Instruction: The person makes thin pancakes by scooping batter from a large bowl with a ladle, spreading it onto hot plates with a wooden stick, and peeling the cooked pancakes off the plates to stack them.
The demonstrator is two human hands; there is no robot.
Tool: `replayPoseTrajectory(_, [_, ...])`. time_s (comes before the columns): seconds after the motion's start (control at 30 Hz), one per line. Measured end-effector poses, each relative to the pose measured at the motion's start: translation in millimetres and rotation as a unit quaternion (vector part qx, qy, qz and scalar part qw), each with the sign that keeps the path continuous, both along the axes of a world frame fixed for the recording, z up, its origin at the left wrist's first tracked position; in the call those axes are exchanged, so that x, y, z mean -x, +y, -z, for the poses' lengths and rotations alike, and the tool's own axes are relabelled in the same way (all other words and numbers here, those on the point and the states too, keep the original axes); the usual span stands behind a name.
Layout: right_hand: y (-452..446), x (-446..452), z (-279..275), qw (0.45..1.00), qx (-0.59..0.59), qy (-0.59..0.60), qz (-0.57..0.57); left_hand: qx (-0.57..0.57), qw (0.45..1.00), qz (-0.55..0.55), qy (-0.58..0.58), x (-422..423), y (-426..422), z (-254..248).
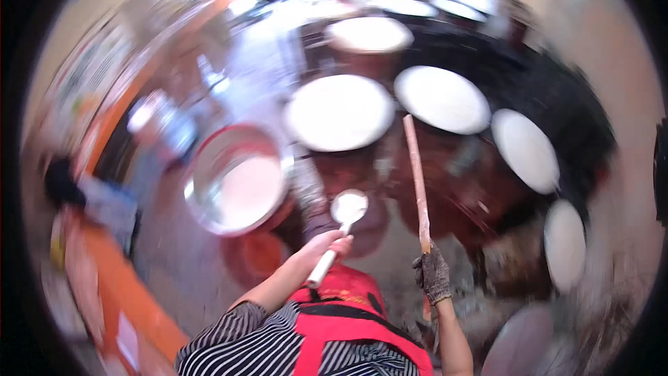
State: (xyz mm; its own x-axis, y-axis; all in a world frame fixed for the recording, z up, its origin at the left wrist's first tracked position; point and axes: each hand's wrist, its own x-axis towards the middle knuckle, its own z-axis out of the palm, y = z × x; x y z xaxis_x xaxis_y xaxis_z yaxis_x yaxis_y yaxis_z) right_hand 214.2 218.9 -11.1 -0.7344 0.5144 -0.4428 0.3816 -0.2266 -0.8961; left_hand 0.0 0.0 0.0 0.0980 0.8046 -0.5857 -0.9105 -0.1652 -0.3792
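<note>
The left hand (328, 244) is closed around the white handle of a ladle (349, 207), its bowl pointing away from the body and pale inside; blur hides whether that is liquid or glare. The right hand (434, 276), in a grey glove, is wrapped around a long stick (417, 184) that slants up and away. The fingers of both hands are too small and smeared to count.

Left of the ladle, apart from it, a pot (200, 205) with a reddish rim holds something white; its texture cannot be made out. Ahead, white discs (339, 113) lie in a curve from the far end round to the right. The stick's far tip is near two of them, but whether it touches either I cannot tell. The farthest discs fade into glare, and a dull round shape (520, 345) at lower right is cut off by the dark lens border. On the left, a jar (167, 125) stands on the counter (167, 257), its label unreadable.
</note>
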Motion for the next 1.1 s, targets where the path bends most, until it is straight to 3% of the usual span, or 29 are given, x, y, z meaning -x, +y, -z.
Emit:
replayPoseTrajectory(0.03, [-40,35,-7,0.997,0.000,-0.008,-0.071,0.025,0.998,-0.039,0.040,11,-39,12])
replayPoseTrajectory(0.07, [-71,72,-8,0.990,0.000,-0.014,-0.142,0.093,0.981,-0.076,0.153,26,-72,16])
replayPoseTrajectory(0.13, [-114,156,-3,0.962,0.117,-0.051,-0.242,0.254,0.905,-0.142,0.309,59,-128,35])
replayPoseTrajectory(0.23, [-162,280,20,0.919,0.217,-0.141,-0.298,0.407,0.820,-0.177,0.362,124,-201,94])
replayPoseTrajectory(0.3, [-185,347,50,0.899,0.244,-0.206,-0.300,0.456,0.799,-0.181,0.348,155,-247,143])
replayPoseTrajectory(0.33, [-190,379,86,0.905,0.109,-0.173,-0.372,0.480,0.792,-0.146,0.348,177,-268,161])
replayPoseTrajectory(0.4, [-225,443,86,0.896,0.101,-0.218,-0.374,0.503,0.798,-0.095,0.320,213,-297,184])
replayPoseTrajectory(0.5, [-260,503,115,0.879,0.008,-0.207,-0.429,0.544,0.750,-0.038,0.374,262,-313,178])
replayPoseTrajectory(0.57, [-270,524,97,0.848,-0.025,-0.237,-0.473,0.564,0.662,0.085,0.486,312,-318,169])
replayPoseTrajectory(0.6, [-272,531,44,0.824,-0.013,-0.282,-0.492,0.560,0.609,0.151,0.541,337,-318,165])
replayPoseTrajectory(0.63, [-274,538,16,0.797,0.000,-0.326,-0.509,0.583,0.480,0.207,0.623,353,-324,207])
replayPoseTrajectory(0.67, [-259,529,23,0.787,-0.030,-0.295,-0.541,0.588,0.337,0.255,0.689,367,-328,249])
replayPoseTrajectory(0.77, [-223,493,32,0.804,0.003,-0.331,-0.494,0.549,0.128,0.417,0.713,430,-310,250])
replayPoseTrajectory(0.87, [-230,488,41,0.828,0.006,-0.330,-0.454,0.581,0.138,0.464,0.654,453,-296,280])
replayPoseTrajectory(0.9, [-240,493,48,0.833,-0.016,-0.304,-0.463,0.557,0.178,0.459,0.669,451,-297,293])
replayPoseTrajectory(0.93, [-257,508,33,0.822,0.090,-0.412,-0.382,0.533,0.217,0.452,0.682,443,-298,308])
replayPoseTrajectory(1.0, [-231,478,96,0.820,-0.080,-0.285,-0.490,0.421,0.295,0.465,0.720,424,-298,349])
replayPoseTrajectory(1.07, [-234,486,72,0.773,-0.095,-0.353,-0.519,0.295,0.570,0.427,0.637,403,-293,352])
replayPoseTrajectory(1.1, [-227,475,73,0.752,-0.170,-0.301,-0.562,0.239,0.766,0.342,0.489,392,-288,328])
